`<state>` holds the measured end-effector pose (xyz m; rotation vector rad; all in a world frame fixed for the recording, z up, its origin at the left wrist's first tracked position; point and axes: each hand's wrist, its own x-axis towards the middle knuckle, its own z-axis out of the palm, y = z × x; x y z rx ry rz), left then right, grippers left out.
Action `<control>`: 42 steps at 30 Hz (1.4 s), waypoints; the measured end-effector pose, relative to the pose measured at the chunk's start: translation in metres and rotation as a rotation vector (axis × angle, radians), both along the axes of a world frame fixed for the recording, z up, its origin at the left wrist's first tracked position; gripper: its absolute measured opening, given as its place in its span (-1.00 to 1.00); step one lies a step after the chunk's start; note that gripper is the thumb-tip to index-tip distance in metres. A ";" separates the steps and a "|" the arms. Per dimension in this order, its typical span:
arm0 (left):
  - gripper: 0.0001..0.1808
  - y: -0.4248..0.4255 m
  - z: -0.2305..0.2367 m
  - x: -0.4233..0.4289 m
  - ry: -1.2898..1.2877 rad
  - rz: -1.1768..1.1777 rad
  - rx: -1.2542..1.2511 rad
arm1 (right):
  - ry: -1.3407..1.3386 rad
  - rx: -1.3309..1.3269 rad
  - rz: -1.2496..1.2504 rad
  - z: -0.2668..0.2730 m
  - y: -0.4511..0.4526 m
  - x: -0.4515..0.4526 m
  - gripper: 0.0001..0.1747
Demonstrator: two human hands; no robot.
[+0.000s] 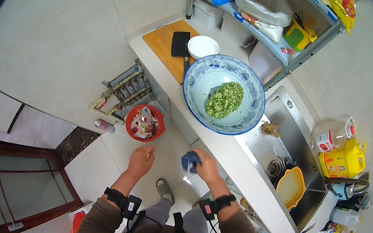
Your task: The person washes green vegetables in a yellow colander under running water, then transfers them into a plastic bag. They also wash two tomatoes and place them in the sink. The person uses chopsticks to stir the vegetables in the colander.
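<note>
My right hand (207, 166) is closed on a crumpled dark blue cloth (190, 162), held in front of the counter's edge. My left hand (141, 159) hangs over the floor near the red bin, its fingers loosely curled with nothing seen in them. On the counter (215, 144) sits a large blue-and-white patterned bowl (196, 98) with a chopped green mixture (225, 100) in it. Behind it a white bowl (203, 47) and a black-bladed cleaver (180, 44) lie on a wooden cutting board (163, 40).
A steel sink (292, 146) holds a yellow basket (300, 188). Bottles, including a yellow oil jug (341, 159), line its far side. A metal shelf (312, 50) stands over the counter. On the floor are a red bin (129, 122) with bagged waste and a can (104, 125).
</note>
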<state>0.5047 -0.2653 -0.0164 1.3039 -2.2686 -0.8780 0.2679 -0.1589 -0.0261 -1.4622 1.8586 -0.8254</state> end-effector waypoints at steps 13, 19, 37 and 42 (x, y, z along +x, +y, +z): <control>-0.78 -0.058 0.002 0.031 0.125 -0.066 -0.005 | 0.687 0.345 -0.468 0.043 0.069 -0.046 -0.21; -0.79 -0.097 0.024 0.037 0.007 -0.012 0.064 | -0.575 -0.150 -0.622 0.111 -0.040 -0.008 -0.61; -0.62 -0.180 0.024 0.044 0.067 0.281 0.218 | -1.528 -0.245 -1.517 0.055 -0.420 -0.023 -0.48; -0.65 -0.180 0.014 0.041 0.058 0.272 0.219 | -1.357 -0.255 -1.575 0.048 -0.430 -0.035 -0.65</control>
